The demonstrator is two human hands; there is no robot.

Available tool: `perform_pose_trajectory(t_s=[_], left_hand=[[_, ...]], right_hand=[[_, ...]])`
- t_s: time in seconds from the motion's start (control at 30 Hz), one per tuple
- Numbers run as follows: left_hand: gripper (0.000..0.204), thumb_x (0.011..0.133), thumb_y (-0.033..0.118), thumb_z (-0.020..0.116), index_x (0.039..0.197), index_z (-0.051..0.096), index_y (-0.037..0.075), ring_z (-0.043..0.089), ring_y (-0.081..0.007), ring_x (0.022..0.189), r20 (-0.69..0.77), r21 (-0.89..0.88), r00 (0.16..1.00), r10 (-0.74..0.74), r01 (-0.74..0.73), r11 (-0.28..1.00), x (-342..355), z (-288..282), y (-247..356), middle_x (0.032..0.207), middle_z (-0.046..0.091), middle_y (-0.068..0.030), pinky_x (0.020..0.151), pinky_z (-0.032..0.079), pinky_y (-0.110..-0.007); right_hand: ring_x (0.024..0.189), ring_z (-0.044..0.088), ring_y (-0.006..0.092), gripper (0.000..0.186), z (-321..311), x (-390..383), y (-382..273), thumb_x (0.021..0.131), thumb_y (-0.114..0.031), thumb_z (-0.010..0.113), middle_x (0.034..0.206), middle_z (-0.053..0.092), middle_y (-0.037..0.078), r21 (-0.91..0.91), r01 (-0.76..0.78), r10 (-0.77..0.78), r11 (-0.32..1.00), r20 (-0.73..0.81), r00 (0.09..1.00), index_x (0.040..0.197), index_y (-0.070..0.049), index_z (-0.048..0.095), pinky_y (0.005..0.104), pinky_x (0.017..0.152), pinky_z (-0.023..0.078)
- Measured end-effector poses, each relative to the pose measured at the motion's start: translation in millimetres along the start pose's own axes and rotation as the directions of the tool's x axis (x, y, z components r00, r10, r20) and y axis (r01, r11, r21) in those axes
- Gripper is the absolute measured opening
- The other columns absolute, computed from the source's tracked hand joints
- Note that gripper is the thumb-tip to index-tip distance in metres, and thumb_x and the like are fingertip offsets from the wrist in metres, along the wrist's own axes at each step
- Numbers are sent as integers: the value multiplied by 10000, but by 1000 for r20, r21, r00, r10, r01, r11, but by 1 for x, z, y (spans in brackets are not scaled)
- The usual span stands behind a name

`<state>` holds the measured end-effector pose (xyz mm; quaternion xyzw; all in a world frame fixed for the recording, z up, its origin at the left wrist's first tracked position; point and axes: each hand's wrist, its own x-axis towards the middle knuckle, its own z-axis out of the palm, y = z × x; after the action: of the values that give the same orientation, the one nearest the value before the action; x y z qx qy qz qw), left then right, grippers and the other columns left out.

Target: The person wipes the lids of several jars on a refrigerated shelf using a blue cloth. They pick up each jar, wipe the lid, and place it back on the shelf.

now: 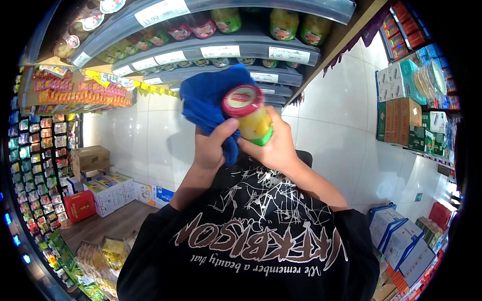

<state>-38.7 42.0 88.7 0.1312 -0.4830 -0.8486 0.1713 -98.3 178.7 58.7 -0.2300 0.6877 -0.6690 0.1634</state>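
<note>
My left hand (213, 148) grips a bunched blue cloth (206, 95), its thumb up beside the lid of a glass jar. My right hand (273, 143) has its fingers wrapped round that jar (251, 123), which has a pinkish-red lid with a pale centre (241, 98), yellow contents and a green label. The jar is tilted toward me, and part of the cloth lies behind and beside it, against its left side. Both hands are held out in front of my black printed shirt, just short of the shelves.
Shelves of jars (283, 30) with price strips span the top. Snack racks (42, 165) line the left, with stacked cartons (90, 158) on the floor. Boxed goods (396, 118) stand at the right, more packages (396, 238) at lower right. Tiled floor (331, 145) lies between.
</note>
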Motion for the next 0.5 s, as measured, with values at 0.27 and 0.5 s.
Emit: perform_pose_trajectory(t_s=[0.27,0.5], left_hand=[[783,921,475,534,1516,332,8,428,-411,1381,331,-656,942,-50,268,706,34,-21,-5,1501,421,-260,1158,307,-583],[630,993,521,494,1444,462,82,538,-320,1292,132,-697,930,-342,332,635,35,-49,-43,1402,566,-130,1113,399,-516]], right_hand=[[862,645,101,478,-23,-5,-24,804,-148,818,1007,682,57,364,-172,181,915,8,983,1192,1,580,272,792,529],[726,623,79,449,-26,-8,-15,814,-184,818,902,673,38,280,-352,340,893,94,936,1146,2,579,242,658,518]])
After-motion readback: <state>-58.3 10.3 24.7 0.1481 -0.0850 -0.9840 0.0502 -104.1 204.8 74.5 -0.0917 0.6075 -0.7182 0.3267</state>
